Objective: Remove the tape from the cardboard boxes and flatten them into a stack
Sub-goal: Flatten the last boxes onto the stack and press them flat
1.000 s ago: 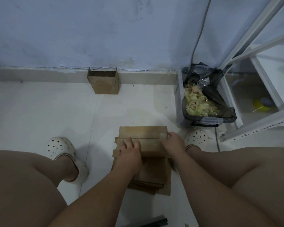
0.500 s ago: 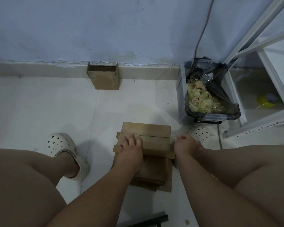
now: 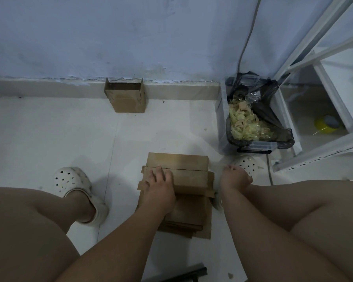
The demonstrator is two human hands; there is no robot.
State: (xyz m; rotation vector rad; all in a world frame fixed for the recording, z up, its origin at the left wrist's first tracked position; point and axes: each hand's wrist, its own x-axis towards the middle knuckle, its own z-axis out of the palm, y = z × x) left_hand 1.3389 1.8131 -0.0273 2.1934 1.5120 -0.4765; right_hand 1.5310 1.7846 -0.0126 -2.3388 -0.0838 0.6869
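Cardboard box (image 3: pixel 183 169) lies on the stack (image 3: pixel 189 218) on the floor between my feet. My right hand (image 3: pixel 234 178) has pulled off its right edge, fingers curled shut, tape too faint to tell. My left hand (image 3: pixel 159 188) still presses flat, open.

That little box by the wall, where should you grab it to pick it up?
Probably by the two side walls of the small box, coming down from above. It stands upright against the baseboard with its top open, so both side edges are free to pinch.
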